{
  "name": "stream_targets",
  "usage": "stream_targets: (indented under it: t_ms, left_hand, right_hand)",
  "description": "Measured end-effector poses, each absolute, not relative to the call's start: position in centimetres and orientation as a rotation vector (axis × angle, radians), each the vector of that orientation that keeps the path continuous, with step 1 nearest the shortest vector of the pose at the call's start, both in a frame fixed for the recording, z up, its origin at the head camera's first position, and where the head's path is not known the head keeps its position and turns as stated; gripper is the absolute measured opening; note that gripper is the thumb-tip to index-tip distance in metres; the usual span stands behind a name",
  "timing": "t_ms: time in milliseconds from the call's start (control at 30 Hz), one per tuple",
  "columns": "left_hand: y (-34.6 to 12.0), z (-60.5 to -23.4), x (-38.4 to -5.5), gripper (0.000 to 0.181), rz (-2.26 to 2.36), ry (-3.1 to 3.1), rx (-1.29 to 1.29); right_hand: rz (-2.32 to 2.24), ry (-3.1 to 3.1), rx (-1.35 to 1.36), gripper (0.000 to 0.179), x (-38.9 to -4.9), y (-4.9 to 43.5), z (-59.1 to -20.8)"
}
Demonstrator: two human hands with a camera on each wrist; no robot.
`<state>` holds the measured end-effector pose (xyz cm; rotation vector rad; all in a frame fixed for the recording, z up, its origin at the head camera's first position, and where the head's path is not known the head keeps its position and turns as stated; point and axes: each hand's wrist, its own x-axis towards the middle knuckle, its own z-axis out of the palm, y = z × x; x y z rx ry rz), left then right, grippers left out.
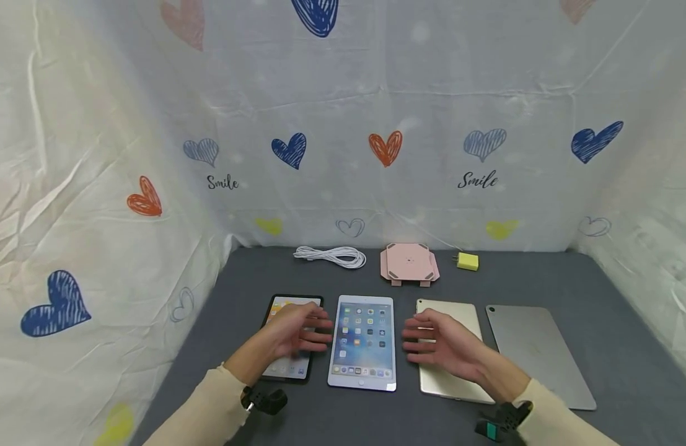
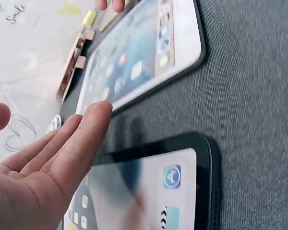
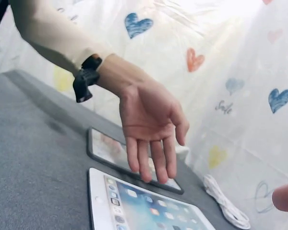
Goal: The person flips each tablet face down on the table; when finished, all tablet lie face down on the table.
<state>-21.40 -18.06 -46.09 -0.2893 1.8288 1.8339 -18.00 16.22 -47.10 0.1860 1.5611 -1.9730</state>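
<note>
A white tablet (image 1: 362, 344) with its home screen lit lies between the two hands. My left hand (image 1: 298, 331) hovers over a black-framed tablet (image 1: 287, 370) with a lit screen, its fingers extended toward the white one. My right hand (image 1: 445, 347) is above a gold tablet (image 1: 451, 384) lying back side up, fingers also pointing inward. Neither hand holds anything. In the left wrist view the left fingers (image 2: 79, 143) are straight, apart from the white tablet's edge as far as I can tell. Farther right, a grey tablet (image 1: 543, 356) lies back side up.
Behind the tablets, a coiled white cable (image 1: 334, 255), a pink folded stand (image 1: 409, 263) and a yellow plug adapter (image 1: 468, 261) lie along the back of the grey tabletop (image 1: 231, 279). A white curtain (image 1: 331, 111) printed with hearts encloses the back and sides.
</note>
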Motion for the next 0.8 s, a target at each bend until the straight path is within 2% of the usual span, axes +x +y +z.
stream_targets:
  t_ms: [100, 433, 600, 800]
  left_hand:
    - [-17.8, -46.6, -21.8, 0.042, 1.819, 1.866, -0.299]
    - [-16.5, -46.8, -21.9, 0.056, 1.761, 1.926, -0.313]
    - [-15.8, -46.7, -21.7, 0.055, 1.742, 1.942, -0.3]
    - [-15.6, -46.5, -21.8, 0.055, 1.705, 1.975, -0.288]
  right_hand:
    - [-1.959, 1.588, 0.233, 0.07, -18.2, 15.6, -47.5]
    - [-1.948, 1.657, 0.256, 0.061, -18.2, 14.3, -47.7]
    - [-1.923, 1.695, 0.255, 0.059, -18.3, 13.8, -47.4]
    - [-1.959, 1.639, 0.278, 0.065, -18.6, 13.3, -47.2]
